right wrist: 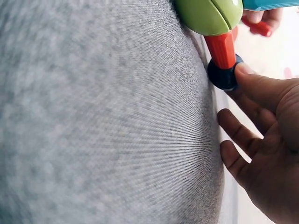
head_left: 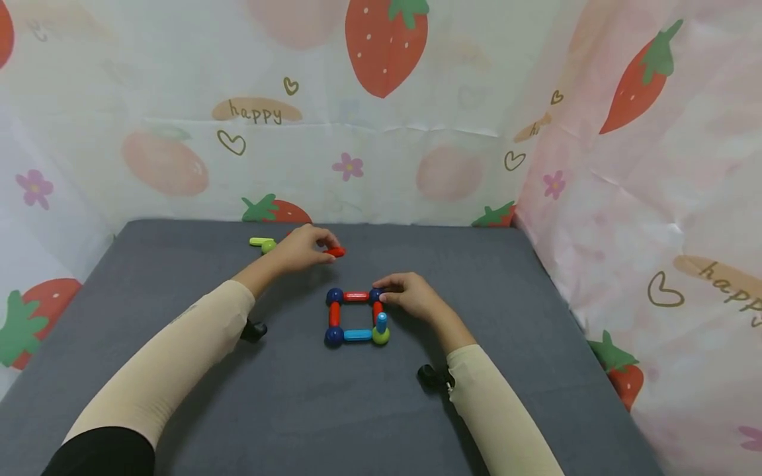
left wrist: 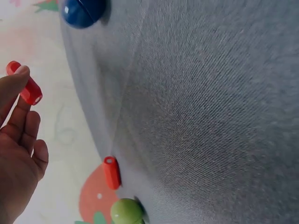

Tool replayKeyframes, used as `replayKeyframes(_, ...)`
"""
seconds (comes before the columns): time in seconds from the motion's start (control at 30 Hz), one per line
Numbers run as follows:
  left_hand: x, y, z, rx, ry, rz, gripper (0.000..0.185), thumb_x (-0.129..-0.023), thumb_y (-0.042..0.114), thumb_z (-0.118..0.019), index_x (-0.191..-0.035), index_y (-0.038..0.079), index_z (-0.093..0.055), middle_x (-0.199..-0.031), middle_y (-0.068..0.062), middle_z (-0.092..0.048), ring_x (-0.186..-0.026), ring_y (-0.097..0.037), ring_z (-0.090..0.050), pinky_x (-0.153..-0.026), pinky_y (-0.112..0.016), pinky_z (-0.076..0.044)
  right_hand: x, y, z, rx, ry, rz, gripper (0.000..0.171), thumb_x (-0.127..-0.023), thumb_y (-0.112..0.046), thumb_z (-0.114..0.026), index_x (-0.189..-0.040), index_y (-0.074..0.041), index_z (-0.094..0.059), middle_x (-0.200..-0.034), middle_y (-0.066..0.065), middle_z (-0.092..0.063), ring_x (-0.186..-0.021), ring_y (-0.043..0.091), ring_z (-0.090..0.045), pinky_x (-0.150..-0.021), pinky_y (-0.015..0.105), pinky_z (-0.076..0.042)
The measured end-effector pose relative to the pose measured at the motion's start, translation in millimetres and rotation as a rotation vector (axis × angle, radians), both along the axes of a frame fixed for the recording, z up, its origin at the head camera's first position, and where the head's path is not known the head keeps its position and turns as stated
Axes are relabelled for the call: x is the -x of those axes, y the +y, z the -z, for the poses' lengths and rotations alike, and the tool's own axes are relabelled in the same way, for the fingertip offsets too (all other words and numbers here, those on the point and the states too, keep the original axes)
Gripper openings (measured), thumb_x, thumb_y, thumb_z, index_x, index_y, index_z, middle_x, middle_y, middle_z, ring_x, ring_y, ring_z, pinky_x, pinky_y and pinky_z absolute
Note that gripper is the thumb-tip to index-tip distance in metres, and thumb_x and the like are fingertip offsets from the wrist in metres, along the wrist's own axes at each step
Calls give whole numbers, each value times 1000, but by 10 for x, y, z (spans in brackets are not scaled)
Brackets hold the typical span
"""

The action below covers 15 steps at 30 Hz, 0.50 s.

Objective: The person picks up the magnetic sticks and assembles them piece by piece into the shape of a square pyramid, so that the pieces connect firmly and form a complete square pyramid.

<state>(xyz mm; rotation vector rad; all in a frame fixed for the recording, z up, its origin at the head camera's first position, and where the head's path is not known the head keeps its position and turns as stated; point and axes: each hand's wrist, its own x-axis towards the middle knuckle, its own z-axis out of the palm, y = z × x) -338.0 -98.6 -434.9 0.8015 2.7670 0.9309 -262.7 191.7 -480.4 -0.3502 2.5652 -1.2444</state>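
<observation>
The left hand (head_left: pixel 303 248) reaches toward the far side of the grey table (head_left: pixel 178 277) and pinches a short red stick (head_left: pixel 335 252) between thumb and fingertips. In the left wrist view the stick (left wrist: pixel 25 88) sits at the tip of one finger, held clear of the cloth, while the other fingers are loosely curled beneath it. Just to the left of this hand lie a yellow-green stick (head_left: pixel 260 241) and a green ball (head_left: pixel 268 246), touching or nearly touching each other. The left wrist view also shows another red stick (left wrist: pixel 111 172) lying on the table beside the green ball (left wrist: pixel 126 211).

The right hand (head_left: pixel 413 296) rests at the far right corner of a small square frame (head_left: pixel 356 316) built flat on the table, near its middle. Its fingertips touch the dark blue ball (head_left: pixel 376 295) at that corner; in the right wrist view one fingertip presses against the ball (right wrist: pixel 223 74) and the remaining fingers lie relaxed and only slightly bent, gripping nothing.

The frame has a red stick along its far side, a red stick on each of its left and right sides, and a light blue stick (head_left: pixel 358 334) along its near side. Dark blue balls sit at the far left (head_left: pixel 334 295) and near left (head_left: pixel 333 336) corners, and a green ball (head_left: pixel 381 335) marks the near right corner, with a short blue stick (head_left: pixel 381 322) standing up from it.

Both forearms wear beige sleeves (head_left: pixel 178 357). A strawberry-print sheet (head_left: pixel 381 119) hangs behind and beside the table.
</observation>
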Motion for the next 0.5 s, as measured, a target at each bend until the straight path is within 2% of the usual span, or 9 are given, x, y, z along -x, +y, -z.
replayKeyframes(0.27, -277, -47, -66, -68, -25, -4, 26, -94, 30, -77, -116, 18, -69, -113, -1, -65, -115, -32, -56, -93, -45, -49, 6, 0, 10, -10, 14, -2, 26, -96, -23, -74, -122, -26, -76, -122, -3, -72, -114, 17, -64, -101, 43, -51)
replayKeyframes(0.5, -577, -74, -51, -131, -25, -4, 23, -93, 31, -78, -112, 21, -69, -106, 2, -66, -103, -21, -57, -88, -40, -49, 3, -5, 13, -4, 10, -5, 26, -96, -23, -74, -122, -25, -76, -123, -2, -72, -115, 17, -64, -102, 42, -51)
